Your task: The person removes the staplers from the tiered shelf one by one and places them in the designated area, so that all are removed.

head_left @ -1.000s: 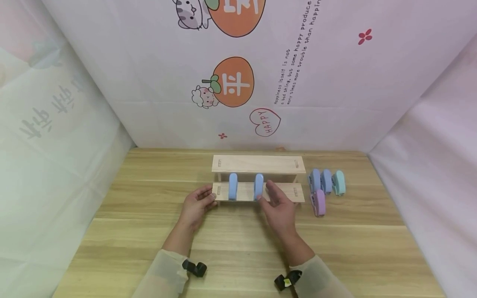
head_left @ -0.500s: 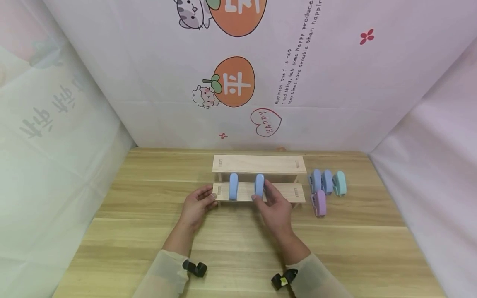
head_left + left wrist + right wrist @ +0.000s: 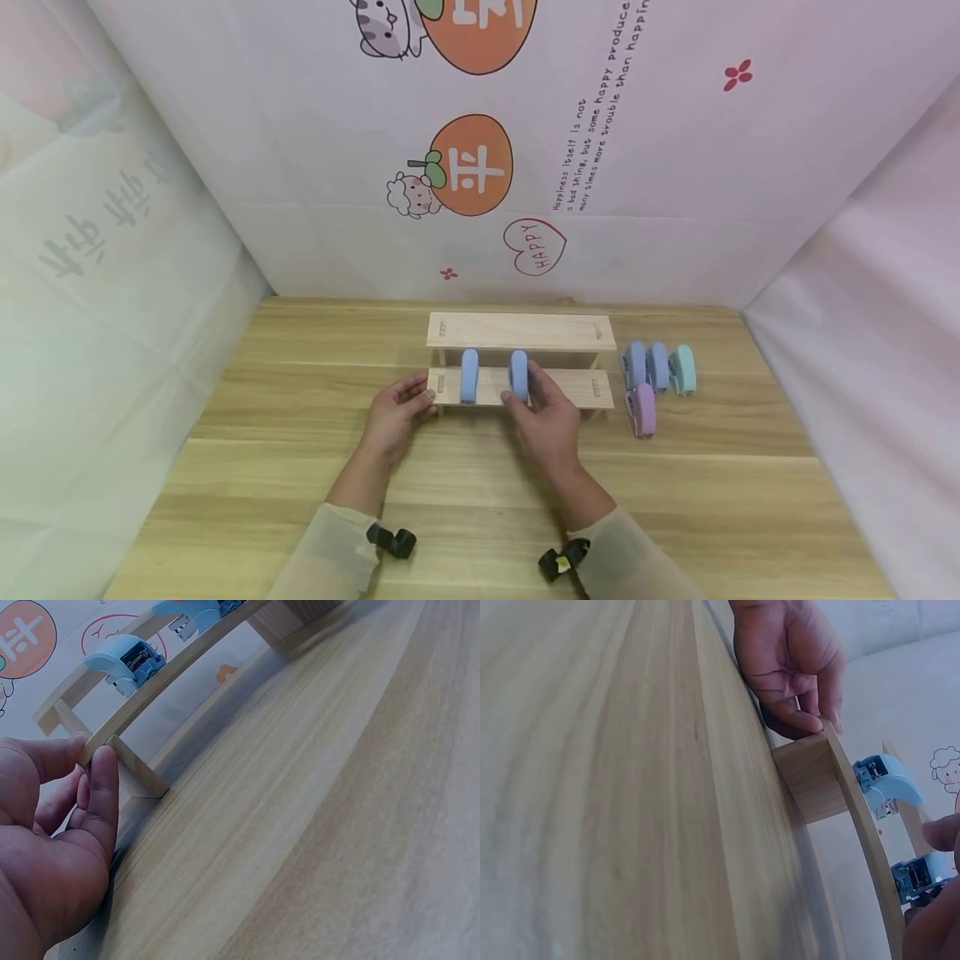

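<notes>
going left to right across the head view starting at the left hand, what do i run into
Left hand → first blue gadget → second blue gadget, held by the right hand → third blue gadget → fourth blue gadget → mint green gadget.

Wooden table (image 3: 465,483), tiered shelf (image 3: 521,331), four staplers (image 3: 657,365)

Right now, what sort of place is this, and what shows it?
Probably a screened-off tabletop workspace: a wood-grain table bearing a two-tier wooden stand, with white sheets on three sides.
</notes>
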The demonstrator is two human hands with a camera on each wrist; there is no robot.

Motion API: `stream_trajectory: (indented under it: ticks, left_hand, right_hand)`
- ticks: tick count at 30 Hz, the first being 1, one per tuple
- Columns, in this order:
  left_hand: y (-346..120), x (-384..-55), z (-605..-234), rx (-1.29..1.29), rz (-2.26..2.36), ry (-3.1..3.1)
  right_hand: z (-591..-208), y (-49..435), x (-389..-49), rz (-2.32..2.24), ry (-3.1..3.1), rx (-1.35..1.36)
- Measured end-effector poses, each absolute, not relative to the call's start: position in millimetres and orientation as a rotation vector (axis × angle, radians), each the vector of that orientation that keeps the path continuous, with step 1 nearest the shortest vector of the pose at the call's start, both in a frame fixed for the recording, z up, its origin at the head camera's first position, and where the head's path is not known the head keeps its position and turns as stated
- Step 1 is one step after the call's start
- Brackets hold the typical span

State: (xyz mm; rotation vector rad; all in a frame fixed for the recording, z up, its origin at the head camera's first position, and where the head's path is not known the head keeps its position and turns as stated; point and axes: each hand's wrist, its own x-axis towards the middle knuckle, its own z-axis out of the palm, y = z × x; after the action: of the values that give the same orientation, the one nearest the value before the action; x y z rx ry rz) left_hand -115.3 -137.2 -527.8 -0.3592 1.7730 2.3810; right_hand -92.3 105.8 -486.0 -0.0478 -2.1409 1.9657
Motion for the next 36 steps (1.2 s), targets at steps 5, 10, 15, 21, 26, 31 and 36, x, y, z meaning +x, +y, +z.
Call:
stream_trajectory:
  ticks: [5,10,15,21,26,31,36]
  left_hand:
    - [-137,-115,-527,-0.356,2.385,1.775]
    - [-136,-115,-527,-0.363,2.385,1.774]
    - [-136,-115,-527,-0.365,2.378,1.779]
    - [-137,-116,-529,-0.364,2.375,1.771]
    - [-137,-117,-529,-0.368,2.374,1.768]
    - [-138,-117,-529,-0.364,2.372,1.766]
    - [-138,-116,-529,-0.357,2.371,1.766]
  right_hand:
    - [-480,102,-91,1.929,-2.146,-0.028]
    - [-491,106,-95,1.882,-2.158,-0.014]
    - [-496,108,-96,1.849,-2.165,0.019]
    - [-495,110,-96,1.822,-2.201,0.034]
    - [-494,111,-95,1.773,-2.238,0.040]
    - [-493,112,-94,1.746,-2.258,0.026]
    - [-492,114,-91,1.761,-2.277,-0.016]
